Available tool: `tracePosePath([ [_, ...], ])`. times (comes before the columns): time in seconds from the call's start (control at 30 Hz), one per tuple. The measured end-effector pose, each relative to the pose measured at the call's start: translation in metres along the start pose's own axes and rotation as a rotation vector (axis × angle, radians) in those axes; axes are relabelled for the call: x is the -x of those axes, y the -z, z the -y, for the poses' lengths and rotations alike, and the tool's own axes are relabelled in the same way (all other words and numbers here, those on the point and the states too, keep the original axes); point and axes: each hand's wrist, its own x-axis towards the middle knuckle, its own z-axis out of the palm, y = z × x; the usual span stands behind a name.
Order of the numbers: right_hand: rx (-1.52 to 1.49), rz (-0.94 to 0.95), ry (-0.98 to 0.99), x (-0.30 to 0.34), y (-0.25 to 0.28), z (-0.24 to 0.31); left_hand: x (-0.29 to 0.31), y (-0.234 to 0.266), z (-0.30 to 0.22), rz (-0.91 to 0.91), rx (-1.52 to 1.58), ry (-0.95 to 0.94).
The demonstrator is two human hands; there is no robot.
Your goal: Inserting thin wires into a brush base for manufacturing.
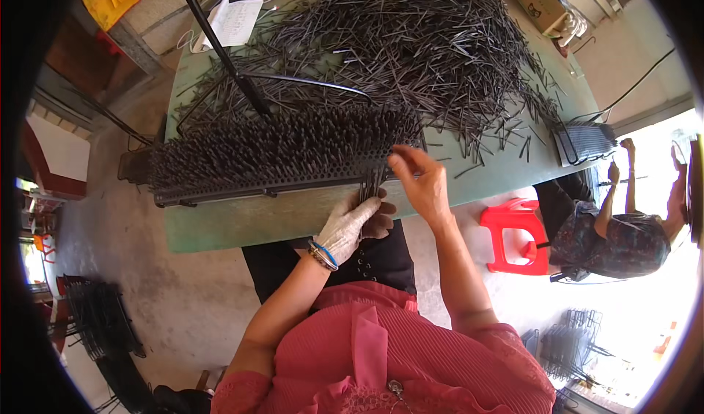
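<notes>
At table edge [220,238] | left hand [346,228]: pinching strips [371,184] | right hand [424,184]: fingertips close (pinch unclear) | tabletop [506,163] roomier rightward

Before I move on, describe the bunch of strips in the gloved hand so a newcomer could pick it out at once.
Find the green tabletop, then the bristling black rack along its near edge. Toward the rack's right end, the gloved left hand grips a small bunch of dark strips. Unlike the loose pile beyond the rack, these lie roughly parallel.

Gloved L grip [350,227] w/ blk strips [371,183]
</notes>
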Motion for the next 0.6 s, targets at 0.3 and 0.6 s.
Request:
tracePosePath([
  [0.3, -0.252, 0.174, -0.230, 0.011, 0.018, -0.013, -0.002, -0.018, -0.006, 0.017, -0.097, -0.002],
  [0.6, -0.364, 0.187, -0.192, -0.009, 0.043, -0.006, -0.014, -0.026, -0.007, -0.025, -0.130, -0.031],
])
